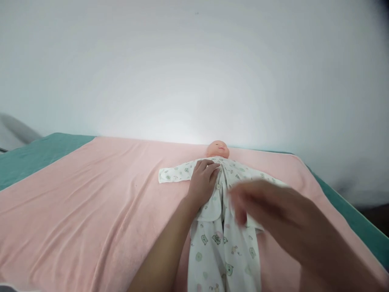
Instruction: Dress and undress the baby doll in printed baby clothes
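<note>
A baby doll (217, 149) lies on its back, its head at the far side. It is dressed in a white printed baby jacket (209, 211) and matching baby pants (206, 255). My left hand (204, 180) rests on the jacket's chest, fingers bent and closed at the front edge near the neck. A small button (218, 186) shows just below those fingers. Over the other side of the jacket hovers my right hand (264, 202), smeared by motion, so its grip is unclear. It hides part of the jacket's front and sleeve.
A pink blanket (75, 211) with several creases lies under the doll. Green cloth (51, 152) shows past its edges on the left and right. Behind the bed stands a plain white wall (182, 73).
</note>
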`<state>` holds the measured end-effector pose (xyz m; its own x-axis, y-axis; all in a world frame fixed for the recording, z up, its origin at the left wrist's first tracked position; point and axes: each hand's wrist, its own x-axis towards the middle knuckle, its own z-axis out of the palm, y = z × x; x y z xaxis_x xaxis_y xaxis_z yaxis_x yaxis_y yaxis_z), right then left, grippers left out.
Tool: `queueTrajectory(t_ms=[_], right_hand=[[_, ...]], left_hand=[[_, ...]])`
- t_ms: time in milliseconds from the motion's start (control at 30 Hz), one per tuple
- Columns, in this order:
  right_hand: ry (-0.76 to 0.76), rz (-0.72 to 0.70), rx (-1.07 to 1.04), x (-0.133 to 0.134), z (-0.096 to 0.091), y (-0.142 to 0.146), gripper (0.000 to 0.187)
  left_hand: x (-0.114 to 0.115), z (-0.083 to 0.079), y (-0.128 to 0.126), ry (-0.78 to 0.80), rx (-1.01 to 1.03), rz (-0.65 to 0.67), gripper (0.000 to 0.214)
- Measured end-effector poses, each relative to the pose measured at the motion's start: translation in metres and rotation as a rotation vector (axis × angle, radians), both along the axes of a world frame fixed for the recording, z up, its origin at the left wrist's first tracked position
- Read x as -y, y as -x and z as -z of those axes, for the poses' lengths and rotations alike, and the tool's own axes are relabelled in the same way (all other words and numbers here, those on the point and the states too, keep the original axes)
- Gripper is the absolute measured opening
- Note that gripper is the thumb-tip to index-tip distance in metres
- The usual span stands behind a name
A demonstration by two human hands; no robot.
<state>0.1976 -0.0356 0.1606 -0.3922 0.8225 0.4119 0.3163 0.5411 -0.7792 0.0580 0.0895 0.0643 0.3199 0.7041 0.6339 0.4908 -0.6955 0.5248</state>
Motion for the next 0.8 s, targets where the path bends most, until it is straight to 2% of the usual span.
queueTrajectory(t_ms=[33,67,100,167,267,367,467,667,800], right_hand=[[-0.011,0.13,0.011,-0.015,0.007,-0.002,0.029],[-0.058,0.433,0.054,-0.03,0.015,-0.004,0.026],[-0.065,0.626,0.146,-0.044,0.023,-0.004,0.022],[0.015,0.741,0.337,-0.067,0.04,-0.003,0.02],[0.087,0.76,0.473,-0.087,0.062,0.0,0.016],[0.06,0.768,0.446,-0.092,0.07,0.001,0.012],[0.116,0.733,0.256,-0.094,0.07,-0.005,0.013],[0.369,0.569,-0.334,-0.1,0.077,-0.02,0.021],[0.44,0.508,-0.43,-0.101,0.083,-0.024,0.025]], left_hand=[[0.0,-0.001,-0.001,0.013,-0.002,0.008,0.026],[0.0,-0.001,-0.001,0.04,-0.004,0.014,0.026],[-0.001,-0.002,-0.001,0.076,-0.004,0.019,0.026],[-0.003,-0.005,-0.002,0.158,-0.001,0.035,0.024],[-0.008,-0.011,-0.002,0.278,-0.008,0.055,0.017],[-0.011,-0.02,-0.002,0.394,0.003,0.055,0.01],[-0.011,-0.029,-0.003,0.494,0.087,0.074,0.01],[-0.006,-0.034,-0.008,0.581,0.23,0.086,0.011],[-0.006,-0.029,-0.012,0.554,0.234,0.06,0.01]])
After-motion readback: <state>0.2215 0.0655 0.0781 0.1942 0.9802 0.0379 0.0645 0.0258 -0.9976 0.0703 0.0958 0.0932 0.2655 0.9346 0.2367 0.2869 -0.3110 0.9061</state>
